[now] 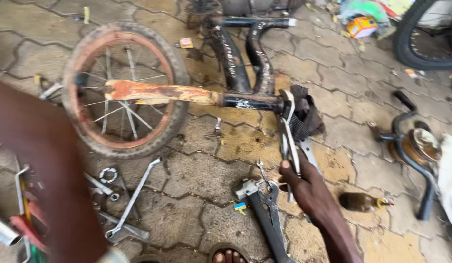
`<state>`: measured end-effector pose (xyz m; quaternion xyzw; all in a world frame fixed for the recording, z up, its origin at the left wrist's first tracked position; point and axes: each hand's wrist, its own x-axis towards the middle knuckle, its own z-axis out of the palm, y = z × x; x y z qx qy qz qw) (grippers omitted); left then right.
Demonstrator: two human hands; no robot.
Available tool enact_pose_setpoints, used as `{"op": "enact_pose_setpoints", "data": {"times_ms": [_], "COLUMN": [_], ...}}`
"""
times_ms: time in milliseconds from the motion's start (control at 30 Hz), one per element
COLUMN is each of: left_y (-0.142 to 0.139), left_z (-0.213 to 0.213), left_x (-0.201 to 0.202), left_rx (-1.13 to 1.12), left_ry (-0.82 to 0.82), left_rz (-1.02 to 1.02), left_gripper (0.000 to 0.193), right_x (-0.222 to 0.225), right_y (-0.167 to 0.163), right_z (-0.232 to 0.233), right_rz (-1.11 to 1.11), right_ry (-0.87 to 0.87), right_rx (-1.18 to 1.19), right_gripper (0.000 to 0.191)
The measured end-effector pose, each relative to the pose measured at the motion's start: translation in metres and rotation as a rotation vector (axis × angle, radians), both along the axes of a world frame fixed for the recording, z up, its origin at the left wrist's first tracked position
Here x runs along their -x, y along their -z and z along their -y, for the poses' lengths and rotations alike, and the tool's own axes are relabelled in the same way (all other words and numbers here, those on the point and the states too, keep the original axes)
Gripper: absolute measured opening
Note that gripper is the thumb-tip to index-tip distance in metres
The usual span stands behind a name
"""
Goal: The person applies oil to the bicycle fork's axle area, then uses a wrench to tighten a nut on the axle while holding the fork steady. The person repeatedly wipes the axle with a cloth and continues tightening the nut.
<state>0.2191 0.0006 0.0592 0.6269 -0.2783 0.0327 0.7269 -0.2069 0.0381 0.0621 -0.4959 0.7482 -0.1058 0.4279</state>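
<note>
A small bicycle lies on its side on the paving stones, with a worn wheel [123,90], a rusty fork [157,91] and a black frame [235,63]. My right hand [304,187] grips the handles of metal pliers [288,141]. The pliers' jaws sit at the end of the black tube [250,101] by a dark rag [308,114]. My left forearm [55,175] crosses the lower left as a blur. Its hand is below the picture's edge.
A large pipe wrench [265,209] lies by my right hand, near a long spanner [133,195], a metal ring [108,174] and small tools. A brown bottle [360,200], a black-framed metal part [411,146] and a tyre [421,39] are at right. Toes [228,255] show at bottom.
</note>
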Motion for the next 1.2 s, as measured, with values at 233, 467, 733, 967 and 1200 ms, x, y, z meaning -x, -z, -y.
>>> {"op": "enact_pose_setpoints", "data": {"times_ms": [233, 467, 733, 967, 1200], "left_y": [0.075, 0.104, 0.119, 0.067, 0.067], "left_z": [0.009, 0.044, 0.098, 0.099, 0.104], "left_x": [0.188, 0.197, 0.203, 0.160, 0.170], "left_rx": [-0.251, 0.005, 0.053, -0.662, -0.816], "left_ry": [0.605, 0.602, 0.471, 0.609, 0.590], "left_rz": [-0.640, -0.187, -0.372, -0.083, -0.025], "left_gripper": [0.047, 0.066, 0.058, 0.053, 0.059], "right_x": [-0.015, -0.010, -0.024, -0.022, -0.009], "right_y": [-0.020, -0.021, 0.004, 0.049, 0.067], "right_z": [-0.002, 0.002, -0.001, 0.002, 0.005], "right_rz": [-0.022, -0.071, -0.085, 0.014, 0.224], "right_ry": [-0.056, -0.056, -0.038, 0.057, -0.028], "right_rx": [0.056, -0.024, 0.109, 0.156, 0.232], "right_gripper": [0.061, 0.047, 0.045, 0.045, 0.044]}}
